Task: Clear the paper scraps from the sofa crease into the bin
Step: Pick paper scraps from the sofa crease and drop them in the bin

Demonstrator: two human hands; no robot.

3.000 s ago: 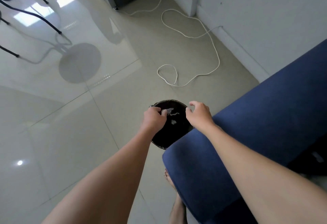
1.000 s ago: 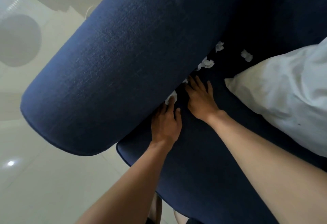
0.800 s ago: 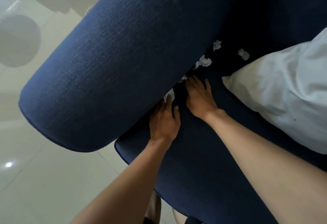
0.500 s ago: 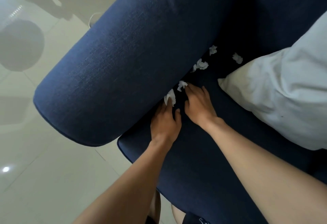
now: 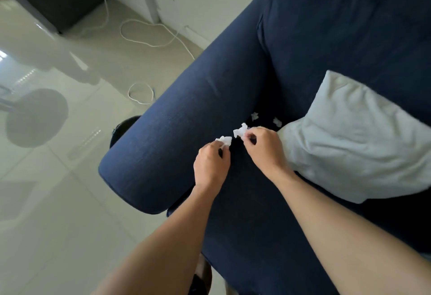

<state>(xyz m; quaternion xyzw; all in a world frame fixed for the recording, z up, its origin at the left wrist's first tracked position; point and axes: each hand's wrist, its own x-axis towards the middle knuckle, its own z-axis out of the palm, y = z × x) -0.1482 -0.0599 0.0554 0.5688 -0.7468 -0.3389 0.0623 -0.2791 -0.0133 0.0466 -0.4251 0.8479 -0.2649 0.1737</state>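
1. The thick navy fabric sofa armrest runs across the frame's centre, between the seat and the round black bin at centre left.
2. The pale crumpled pillow crowds the seat crease from the right.
3. The glossy tiled floor at lower left lies open.

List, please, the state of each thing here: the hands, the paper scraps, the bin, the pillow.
left hand: shut on a paper scrap
right hand: shut on a second scrap
two loose scraps: lying in the sofa crease
bin: on the floor, mostly hidden behind the armrest
pillow: lying on the seat
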